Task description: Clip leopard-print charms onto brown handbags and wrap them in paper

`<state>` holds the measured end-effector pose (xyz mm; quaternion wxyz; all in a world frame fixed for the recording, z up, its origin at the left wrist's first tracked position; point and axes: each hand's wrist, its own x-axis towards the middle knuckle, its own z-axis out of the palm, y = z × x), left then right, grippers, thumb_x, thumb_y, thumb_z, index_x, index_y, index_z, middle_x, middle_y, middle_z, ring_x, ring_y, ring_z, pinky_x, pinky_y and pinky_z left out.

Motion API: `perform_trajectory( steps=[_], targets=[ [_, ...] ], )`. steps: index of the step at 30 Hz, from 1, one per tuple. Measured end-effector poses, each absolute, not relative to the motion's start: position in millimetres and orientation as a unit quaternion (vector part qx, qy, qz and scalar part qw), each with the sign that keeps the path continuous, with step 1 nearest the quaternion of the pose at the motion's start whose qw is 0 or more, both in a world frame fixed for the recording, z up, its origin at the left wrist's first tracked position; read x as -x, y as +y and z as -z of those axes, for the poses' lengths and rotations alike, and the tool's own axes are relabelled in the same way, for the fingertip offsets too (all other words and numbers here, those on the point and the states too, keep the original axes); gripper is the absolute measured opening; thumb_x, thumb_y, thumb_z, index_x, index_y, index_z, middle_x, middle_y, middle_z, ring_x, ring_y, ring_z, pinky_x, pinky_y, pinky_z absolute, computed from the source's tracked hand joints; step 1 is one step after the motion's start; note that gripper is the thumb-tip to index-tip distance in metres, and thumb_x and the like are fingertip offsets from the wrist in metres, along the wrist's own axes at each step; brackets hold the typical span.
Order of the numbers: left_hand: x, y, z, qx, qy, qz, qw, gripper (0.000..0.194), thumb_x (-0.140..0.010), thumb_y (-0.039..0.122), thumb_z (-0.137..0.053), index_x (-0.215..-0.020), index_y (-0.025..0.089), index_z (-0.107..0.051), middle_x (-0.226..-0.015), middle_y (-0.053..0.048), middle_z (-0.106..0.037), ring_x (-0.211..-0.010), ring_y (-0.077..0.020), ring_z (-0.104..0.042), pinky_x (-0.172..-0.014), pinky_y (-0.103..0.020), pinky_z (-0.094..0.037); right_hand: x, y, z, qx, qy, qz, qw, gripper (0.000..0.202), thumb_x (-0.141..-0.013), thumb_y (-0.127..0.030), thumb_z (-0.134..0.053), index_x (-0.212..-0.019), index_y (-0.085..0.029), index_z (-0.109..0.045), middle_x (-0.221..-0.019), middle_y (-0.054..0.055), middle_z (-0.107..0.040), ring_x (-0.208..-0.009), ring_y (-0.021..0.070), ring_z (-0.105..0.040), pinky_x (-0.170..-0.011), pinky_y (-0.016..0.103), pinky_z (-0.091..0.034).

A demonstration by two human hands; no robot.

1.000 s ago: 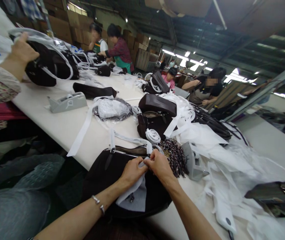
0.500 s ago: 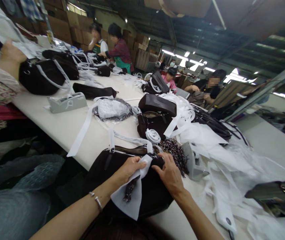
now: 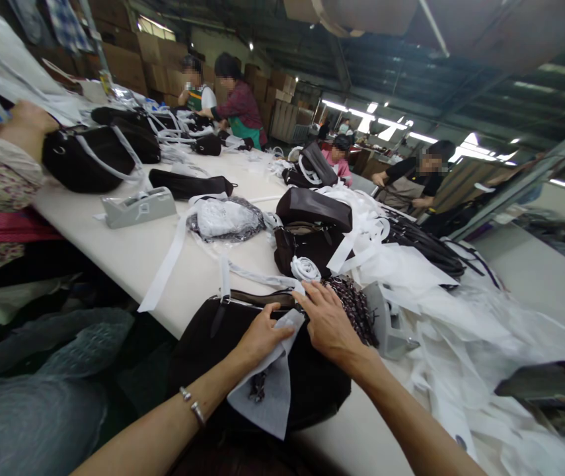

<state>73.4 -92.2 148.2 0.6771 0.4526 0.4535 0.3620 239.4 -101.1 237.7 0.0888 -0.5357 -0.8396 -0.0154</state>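
A large black bag point(image 3: 203, 350) with a zip top and white-wrapped handles lies at the table's near edge. White tissue point(image 3: 277, 390) hangs over its front, with a dark beaded piece partly showing at it. My left hand point(image 3: 265, 334) pinches the upper part of this tissue between thumb and fingers. Over the bag's top right corner lies my right hand point(image 3: 326, 320), its fingers stretched toward the base of the white-wrapped handle point(image 3: 257, 276); what is under the palm is hidden.
Beyond the bag are stacked dark bags point(image 3: 314, 210), a tape dispenser point(image 3: 138, 206), another dispenser point(image 3: 388, 320) and heaped white tissue point(image 3: 441, 311). At left, a person's hand point(image 3: 32, 122) touches a black bag point(image 3: 88, 158). Other people work farther back.
My right hand has moved up and left, its fingers going from curled at the bag's top corner to stretched out over it. My left hand stays at the tissue; the view has shifted slightly.
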Motion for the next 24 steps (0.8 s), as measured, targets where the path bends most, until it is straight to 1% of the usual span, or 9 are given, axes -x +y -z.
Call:
perform_trajectory(
  steps=[2, 4, 6, 8, 11, 14, 16, 20, 24],
  targets=[
    [-72, -91, -147, -0.408, 0.440, -0.368, 0.710, 0.075, -0.064, 0.033, -0.078, -0.127, 0.013, -0.041, -0.076, -0.002, -0.068, -0.054, -0.0129, -0.058, -0.052, -0.023, -0.040, -242, -114, -241, 0.589, -0.791, -0.058, 0.158, 0.040, -0.083, -0.014, -0.050, -0.121, -0.019, -0.063, -0.128, 0.011, -0.062, -0.120, 0.0246, -0.054, -0.103, 0.038, -0.039],
    [-72, -91, -146, -0.374, 0.427, -0.370, 0.736, 0.071, -0.060, 0.037, -0.080, -0.117, 0.012, -0.046, -0.077, -0.003, -0.068, -0.057, -0.0139, -0.060, -0.054, -0.024, -0.043, -241, -130, -241, 0.646, -0.725, -0.168, 0.171, 0.023, -0.088, -0.033, -0.054, -0.096, -0.020, -0.071, -0.094, 0.006, -0.072, -0.086, 0.0206, -0.065, -0.077, 0.030, -0.048],
    [-73, -91, -145, -0.366, 0.420, -0.366, 0.745, 0.067, -0.057, 0.040, -0.082, -0.109, 0.013, -0.049, -0.078, -0.004, -0.068, -0.060, -0.0144, -0.061, -0.057, -0.025, -0.045, -235, -145, -235, 0.677, -0.674, -0.257, 0.143, 0.034, -0.084, -0.052, -0.059, -0.077, -0.021, -0.070, -0.071, 0.003, -0.070, -0.065, 0.0179, -0.063, -0.059, 0.027, -0.042],
    [-75, -92, -145, -0.371, 0.415, -0.364, 0.747, 0.066, -0.054, 0.042, -0.083, -0.104, 0.013, -0.051, -0.080, -0.004, -0.068, -0.063, -0.0149, -0.061, -0.060, -0.026, -0.045, -223, -156, -228, 0.681, -0.661, -0.292, 0.122, 0.039, -0.078, -0.058, -0.063, -0.070, -0.021, -0.070, -0.065, 0.002, -0.068, -0.060, 0.0169, -0.061, -0.054, 0.026, -0.036],
    [-73, -95, -147, -0.379, 0.411, -0.358, 0.748, 0.065, -0.053, 0.046, -0.084, -0.100, 0.013, -0.054, -0.080, -0.003, -0.067, -0.066, -0.0155, -0.061, -0.063, -0.026, -0.045, -206, -163, -219, 0.677, -0.669, -0.283, 0.120, 0.031, -0.077, -0.046, -0.066, -0.062, -0.019, -0.067, -0.059, 0.001, -0.065, -0.057, 0.0149, -0.058, -0.053, 0.024, -0.031],
    [-60, -104, -150, -0.389, 0.413, -0.344, 0.748, 0.062, -0.057, 0.053, -0.081, -0.097, 0.011, -0.059, -0.079, -0.003, -0.066, -0.067, -0.0151, -0.060, -0.062, -0.025, -0.044, -201, -164, -214, 0.659, -0.683, -0.285, 0.134, 0.025, -0.077, -0.028, -0.060, -0.055, -0.018, -0.059, -0.053, -0.001, -0.058, -0.053, 0.0119, -0.052, -0.051, 0.023, -0.027],
    [-48, -113, -152, -0.396, 0.405, -0.316, 0.761, 0.061, -0.058, 0.054, -0.081, -0.096, 0.010, -0.061, -0.079, -0.004, -0.066, -0.066, -0.0143, -0.060, -0.062, -0.025, -0.043, -205, -164, -209, 0.638, -0.691, -0.301, 0.155, 0.024, -0.077, -0.022, -0.055, -0.054, -0.017, -0.055, -0.052, -0.002, -0.054, -0.052, 0.0107, -0.049, -0.049, 0.022, -0.027],
    [-28, -133, -154, -0.386, 0.376, -0.251, 0.804, 0.055, -0.059, 0.047, -0.081, -0.095, 0.009, -0.063, -0.076, -0.003, -0.065, -0.062, -0.0122, -0.058, -0.060, -0.024, -0.043, -215, -164, -198, 0.608, -0.669, -0.378, 0.199, 0.020, -0.078, -0.024, -0.053, -0.059, -0.017, -0.055, -0.055, -0.002, -0.057, -0.054, 0.0105, -0.051, -0.048, 0.019, -0.031],
    [-25, -145, -155, -0.409, 0.407, -0.229, 0.784, 0.040, -0.062, 0.033, -0.076, -0.093, 0.011, -0.063, -0.070, -0.001, -0.062, -0.053, -0.0098, -0.053, -0.053, -0.022, -0.040, -219, -166, -196, 0.576, -0.625, -0.477, 0.224, 0.019, -0.078, -0.027, -0.054, -0.062, -0.017, -0.054, -0.058, -0.002, -0.059, -0.054, 0.0112, -0.055, -0.048, 0.018, -0.038]
  ],
)
